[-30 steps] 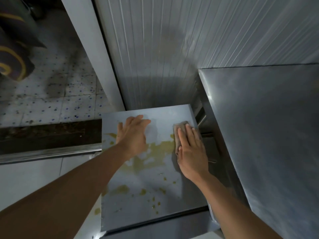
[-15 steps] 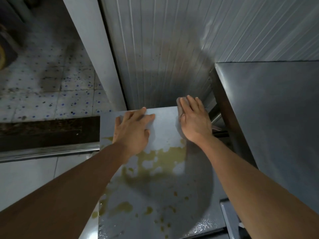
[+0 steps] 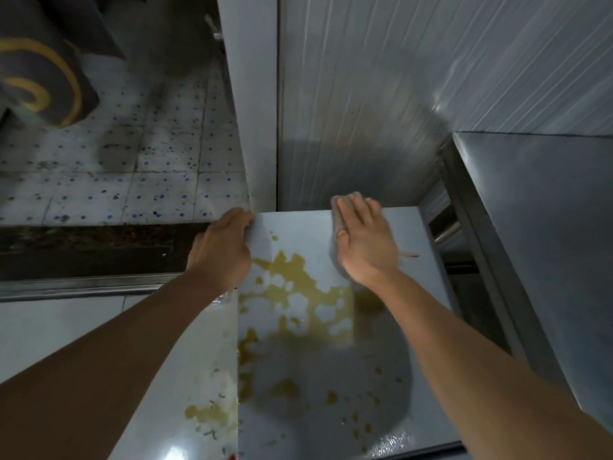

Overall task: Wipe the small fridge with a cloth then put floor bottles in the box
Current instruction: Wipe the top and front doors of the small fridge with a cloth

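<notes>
Right hand (image 3: 365,242) flat on cloth (image 3: 339,218), fingers straight, pressing it onto far edge of small fridge (image 3: 298,227) top. Cloth grey-brown, mostly hidden under palm. Left hand (image 3: 222,249) grips far-left corner of top, fingers curled over edge. Yellow-green stain (image 3: 298,300) spread across middle of top, between 2 forearms; smaller spots nearer camera. Ribbed metal wall (image 3: 365,94) behind fridge. Steel counter (image 3: 547,227) at right. Tiled floor (image 3: 132,161) with blue dots at left.

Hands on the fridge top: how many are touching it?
2. The left hand grips the far left edge of the fridge top; the right hand presses the cloth near its back edge.
</notes>
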Tool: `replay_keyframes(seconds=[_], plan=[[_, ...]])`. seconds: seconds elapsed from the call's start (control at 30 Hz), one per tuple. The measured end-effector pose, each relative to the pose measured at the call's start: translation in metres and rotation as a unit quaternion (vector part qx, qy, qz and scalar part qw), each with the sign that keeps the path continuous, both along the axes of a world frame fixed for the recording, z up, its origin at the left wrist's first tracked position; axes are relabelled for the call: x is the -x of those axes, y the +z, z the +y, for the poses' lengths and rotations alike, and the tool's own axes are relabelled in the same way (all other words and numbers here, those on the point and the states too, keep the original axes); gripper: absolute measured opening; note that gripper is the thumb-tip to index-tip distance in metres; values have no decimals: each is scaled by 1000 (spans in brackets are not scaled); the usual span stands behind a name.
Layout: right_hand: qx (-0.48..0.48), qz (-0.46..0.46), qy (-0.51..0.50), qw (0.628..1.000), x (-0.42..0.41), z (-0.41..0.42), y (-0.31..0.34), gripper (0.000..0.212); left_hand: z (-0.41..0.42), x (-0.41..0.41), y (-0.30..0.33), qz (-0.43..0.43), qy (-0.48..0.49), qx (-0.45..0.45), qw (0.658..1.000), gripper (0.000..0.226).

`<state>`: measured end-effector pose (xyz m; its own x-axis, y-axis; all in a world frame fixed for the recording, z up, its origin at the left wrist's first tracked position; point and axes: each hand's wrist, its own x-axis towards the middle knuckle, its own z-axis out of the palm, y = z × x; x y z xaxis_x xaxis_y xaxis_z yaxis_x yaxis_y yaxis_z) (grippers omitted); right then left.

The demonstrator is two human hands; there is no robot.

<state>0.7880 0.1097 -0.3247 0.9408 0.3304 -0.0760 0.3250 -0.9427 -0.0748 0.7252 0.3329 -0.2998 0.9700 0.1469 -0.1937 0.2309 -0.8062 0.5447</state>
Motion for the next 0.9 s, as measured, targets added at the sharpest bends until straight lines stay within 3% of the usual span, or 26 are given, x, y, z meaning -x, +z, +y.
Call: replay_keyframes(seconds=[0.17,0.3,0.47,0.57,0.7,0.9], plan=[[-39,21,59,997,21,79,-3,58,10,2,-2,44,32,126,991,55],[-34,34,115,992,17,61,3,57,17,7,0,35,44,172,984,58],[20,24,-11,999,9,3,5,58,23,22,-7,28,34,212,976,59],[21,12,22,999,16,31,3,58,29,26,-10,21,37,208,977,61],[-54,24,98,993,32,92,-1,56,40,30,-13,6,59,156,986,60],[-94,38,170,980,4,130,1,45,53,41,-15,14,72,131,989,62]])
